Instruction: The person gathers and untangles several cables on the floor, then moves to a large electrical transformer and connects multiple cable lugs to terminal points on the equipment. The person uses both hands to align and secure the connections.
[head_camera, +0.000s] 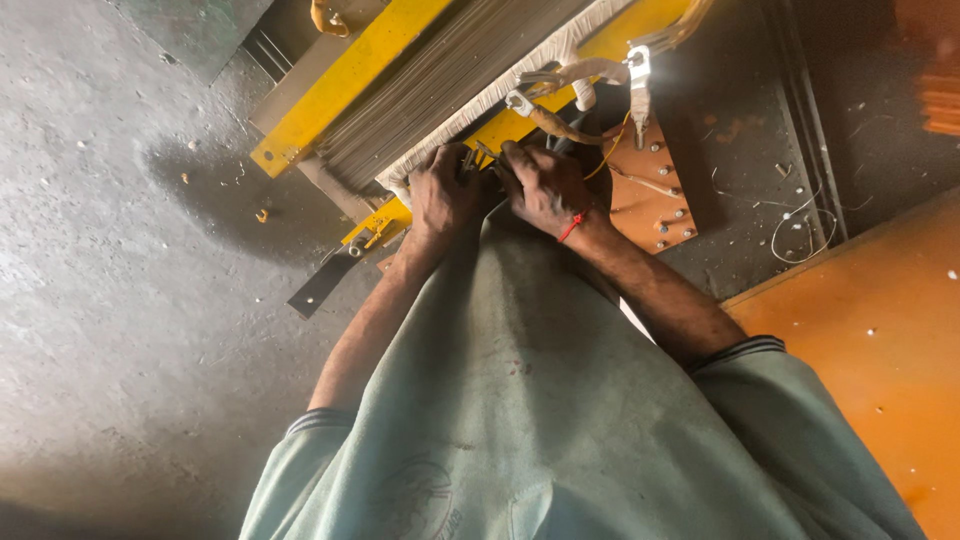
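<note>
Both hands are down at the edge of the yellow frame (345, 80). The left hand (443, 193) grips a small metal tool (470, 158), fingers curled; the right hand (545, 188), red thread (572, 226) on its wrist, presses just beside it. Above them, sleeved wires (590, 72) with metal lugs cross the stacked grey plates (440, 75). An orange board (655, 195) lies right of the hands.

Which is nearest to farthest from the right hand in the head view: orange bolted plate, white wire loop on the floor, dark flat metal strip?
From the right hand:
1. Orange bolted plate, just beside the hand on its right.
2. Dark flat metal strip, lower left, past the left hand.
3. White wire loop, far right on the floor.
</note>
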